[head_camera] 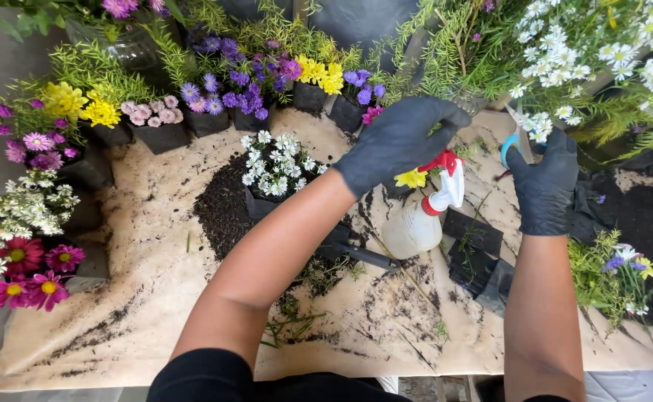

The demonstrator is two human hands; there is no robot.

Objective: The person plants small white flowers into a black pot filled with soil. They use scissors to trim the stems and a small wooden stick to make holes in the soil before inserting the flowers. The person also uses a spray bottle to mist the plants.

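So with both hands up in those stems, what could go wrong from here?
1. The scissors in the right hand work close to the left hand, which holds green stems; a fingertip could get nicked.
2. The spray bottle stands right under the left forearm and could be knocked over.
3. Loose soil on the table covering could scatter further.

My left hand (pixel 401 141) and right hand (pixel 544 186) wear matt black gloves, thin and rubbery, faintly creased. The scissors (pixel 516 143) in my right show glossy blue plastic handles and dull metal blades. The spray bottle (pixel 419 219) is smooth, cloudy white plastic with a shiny red trigger. The table cover (pixel 155 298) looks like wrinkled tan paper, gritty with dark soil. The pots (pixel 159 138) are matt black plastic.
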